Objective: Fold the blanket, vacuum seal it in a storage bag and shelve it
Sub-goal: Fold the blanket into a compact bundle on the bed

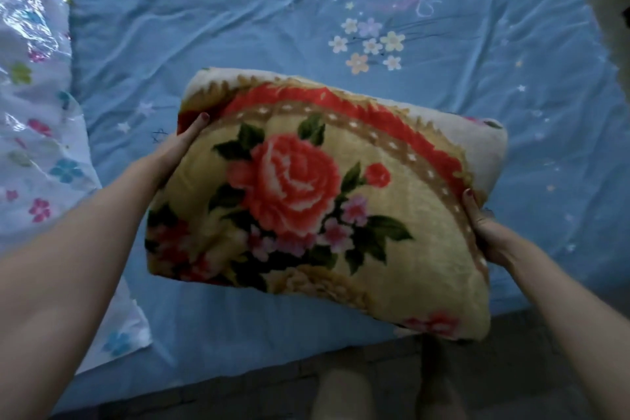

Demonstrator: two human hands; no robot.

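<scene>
- The folded floral blanket [317, 204] is held as a thick bundle over the near edge of the bed, above the blue bedsheet [238, 27], and is tilted, with its right end lower and nearer.
- It is gripped at its two short ends: the left hand [180, 150] is laid along the left end with the thumb on top, and the right hand [487, 232] is clasped on the right end, thumb over the upper face; the other fingers are hidden under the bundle.
- The clear flower-printed storage bag [37, 119] is spread on the left of the bed, well apart from the blanket; its opening cannot be made out.
- The step in hand is judged to be the carrying of the bundle to the bag.
- The folds are best kept pressed together from both ends, so that nothing unrolls.
- The bundle should be levelled and turned so that a narrow end is led into the mouth of the bag.
- Slippery plastic may shift; the bag is better steadied first.
</scene>
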